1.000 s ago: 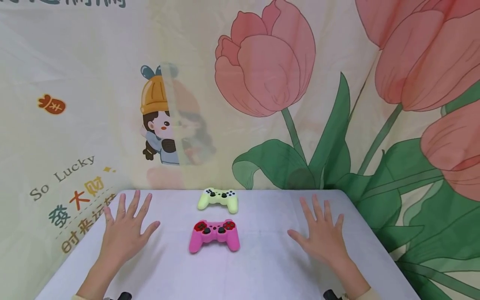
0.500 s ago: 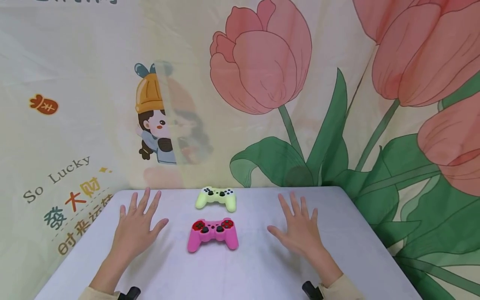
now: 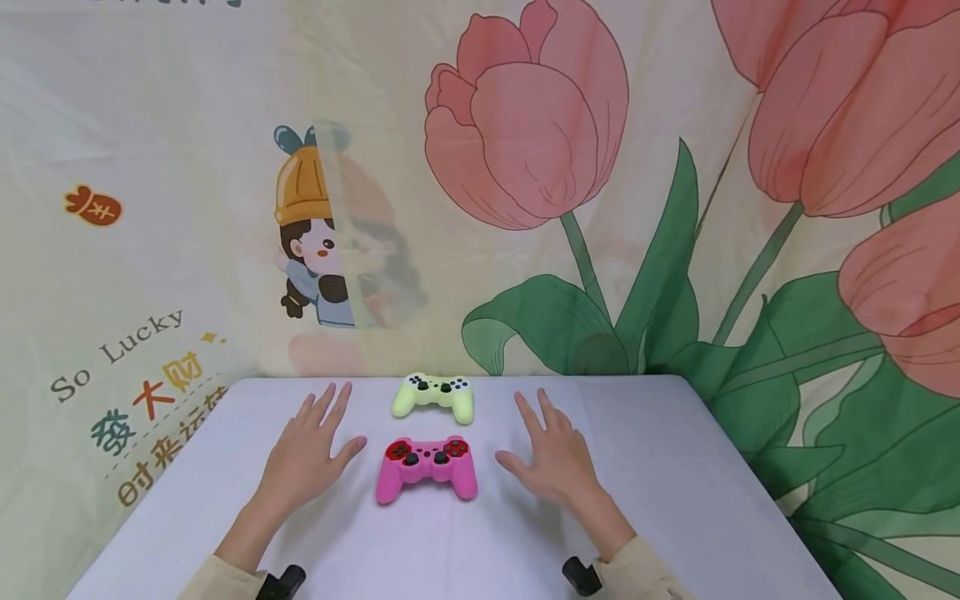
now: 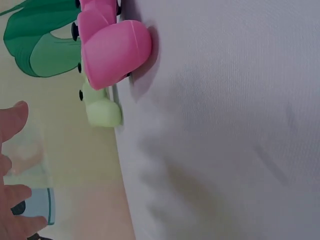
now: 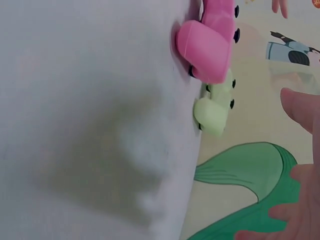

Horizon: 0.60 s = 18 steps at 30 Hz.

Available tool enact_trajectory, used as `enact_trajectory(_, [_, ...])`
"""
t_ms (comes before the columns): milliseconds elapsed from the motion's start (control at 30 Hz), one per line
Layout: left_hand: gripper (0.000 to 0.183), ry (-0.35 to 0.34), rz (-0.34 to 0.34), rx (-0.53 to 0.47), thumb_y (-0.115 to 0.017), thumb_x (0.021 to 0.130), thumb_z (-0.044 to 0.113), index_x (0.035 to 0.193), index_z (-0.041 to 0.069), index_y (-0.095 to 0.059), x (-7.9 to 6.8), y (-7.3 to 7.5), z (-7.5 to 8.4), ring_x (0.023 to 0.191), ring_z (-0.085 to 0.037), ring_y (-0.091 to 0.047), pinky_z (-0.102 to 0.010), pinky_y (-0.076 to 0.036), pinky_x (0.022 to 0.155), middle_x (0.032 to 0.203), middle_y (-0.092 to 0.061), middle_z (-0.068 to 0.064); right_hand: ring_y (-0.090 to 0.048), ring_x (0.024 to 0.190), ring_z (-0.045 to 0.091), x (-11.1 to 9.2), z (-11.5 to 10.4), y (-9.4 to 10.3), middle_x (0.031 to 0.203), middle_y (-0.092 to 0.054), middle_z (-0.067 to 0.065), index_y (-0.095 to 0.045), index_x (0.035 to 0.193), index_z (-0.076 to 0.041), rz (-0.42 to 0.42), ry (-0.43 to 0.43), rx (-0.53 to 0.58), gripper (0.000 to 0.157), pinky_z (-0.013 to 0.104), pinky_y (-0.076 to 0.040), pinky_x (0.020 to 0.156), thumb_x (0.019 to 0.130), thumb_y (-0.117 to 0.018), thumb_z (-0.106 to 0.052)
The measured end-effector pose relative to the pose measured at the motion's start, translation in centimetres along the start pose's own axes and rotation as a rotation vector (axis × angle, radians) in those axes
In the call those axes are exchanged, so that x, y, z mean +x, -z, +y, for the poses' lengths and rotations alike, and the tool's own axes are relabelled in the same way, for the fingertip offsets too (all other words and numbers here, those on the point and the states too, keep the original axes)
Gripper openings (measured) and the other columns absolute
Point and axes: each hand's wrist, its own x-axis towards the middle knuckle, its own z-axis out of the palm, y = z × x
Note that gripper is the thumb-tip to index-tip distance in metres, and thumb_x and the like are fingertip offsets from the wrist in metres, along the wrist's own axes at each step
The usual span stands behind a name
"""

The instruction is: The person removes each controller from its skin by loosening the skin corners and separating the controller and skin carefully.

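A pink game controller (image 3: 427,473) with red button areas lies on the white table, its grips toward the near side. Just behind it is a pale yellow-green game controller (image 3: 433,399). My left hand (image 3: 309,454) hovers to the left of the pink controller, fingers spread and thumb pointing at it. On the other side my right hand (image 3: 553,458) is held the same way, holding nothing. Both wrist views show the pink controller's grip (image 4: 116,52) in front of the green one, with each hand's shadow falling on the cloth.
The white-covered table (image 3: 450,550) ends at a back edge right behind the green controller. Beyond it hangs a cloth backdrop (image 3: 195,125) printed with tulips, lettering and a cartoon figure. A black wrist camera (image 3: 282,582) sits at the left sleeve, another at the right.
Both hands have moved inward over the table, the left one rightward and the right one leftward, coming closer to the pink controller. The two controllers stay where they were.
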Motion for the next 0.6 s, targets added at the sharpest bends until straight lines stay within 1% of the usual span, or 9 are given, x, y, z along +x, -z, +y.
enact_trajectory(67, [0.090, 0.005, -0.008, -0.038, -0.067, 0.101, 0.050, 0.170, 0.012, -0.022, 0.0, -0.3, 0.3, 0.152, -0.058, -0.027, -0.076, -0.030, 0.115, 0.169, -0.031, -0.026, -0.051, 0.139, 0.048, 0.3, -0.5, -0.6, 0.172, -0.028, 0.019, -0.031, 0.168, -0.023, -0.016, -0.001, 0.022, 0.093, 0.067, -0.051, 0.099, 0.093, -0.069, -0.063])
enact_trajectory(167, [0.089, 0.022, -0.027, -0.100, -0.068, 0.102, 0.049, 0.170, 0.013, -0.023, 0.1, -0.8, 0.7, 0.152, -0.056, -0.030, -0.074, -0.035, 0.113, 0.169, -0.032, -0.025, -0.055, 0.133, 0.047, 0.7, -1.3, -1.3, 0.171, -0.030, 0.019, -0.031, 0.168, -0.024, -0.055, -0.017, 0.077, 0.092, 0.064, -0.054, 0.094, 0.094, -0.068, -0.063])
enact_trajectory(267, [0.088, 0.044, -0.058, -0.161, -0.066, 0.102, 0.051, 0.170, 0.014, -0.024, 0.3, -1.3, 1.2, 0.152, -0.052, -0.033, -0.075, -0.040, 0.108, 0.169, -0.032, -0.024, -0.054, 0.133, 0.047, 1.1, -2.1, -2.0, 0.170, -0.031, 0.018, -0.030, 0.168, -0.024, -0.099, -0.047, 0.135, 0.091, 0.066, -0.053, 0.095, 0.095, -0.067, -0.062])
enact_trajectory(367, [0.086, 0.070, -0.093, -0.223, -0.065, 0.103, 0.051, 0.170, 0.014, -0.024, 0.5, -1.8, 1.6, 0.150, -0.053, -0.035, -0.076, -0.041, 0.106, 0.168, -0.033, -0.025, -0.053, 0.135, 0.047, 1.3, -2.8, -2.5, 0.168, -0.034, 0.019, -0.031, 0.168, -0.024, -0.136, -0.068, 0.194, 0.089, 0.067, -0.052, 0.098, 0.096, -0.067, -0.061])
enact_trajectory(433, [0.085, 0.094, -0.120, -0.266, -0.064, 0.104, 0.050, 0.170, 0.015, -0.024, 0.6, -2.0, 1.8, 0.151, -0.053, -0.035, -0.077, -0.039, 0.108, 0.168, -0.033, -0.025, -0.052, 0.137, 0.046, 1.5, -3.2, -2.9, 0.166, -0.037, 0.018, -0.032, 0.168, -0.023, -0.156, -0.078, 0.243, 0.088, 0.068, -0.050, 0.100, 0.096, -0.066, -0.061])
enact_trajectory(533, [0.084, 0.116, -0.153, -0.329, -0.062, 0.105, 0.051, 0.170, 0.015, -0.024, 0.8, -2.5, 2.0, 0.152, -0.053, -0.034, -0.075, -0.035, 0.112, 0.168, -0.034, -0.025, -0.055, 0.135, 0.043, 1.8, -3.7, -3.3, 0.159, -0.043, 0.018, -0.035, 0.167, -0.021, -0.179, -0.088, 0.336, 0.086, 0.068, -0.049, 0.101, 0.097, -0.066, -0.060])
enact_trajectory(600, [0.083, 0.133, -0.178, -0.369, -0.060, 0.105, 0.053, 0.170, 0.015, -0.025, 1.0, -2.8, 2.1, 0.151, -0.051, -0.037, -0.074, -0.036, 0.113, 0.167, -0.036, -0.025, -0.057, 0.132, 0.040, 2.1, -3.9, -3.6, 0.155, -0.047, 0.018, -0.036, 0.166, -0.019, -0.195, -0.093, 0.386, 0.085, 0.068, -0.049, 0.102, 0.097, -0.065, -0.060])
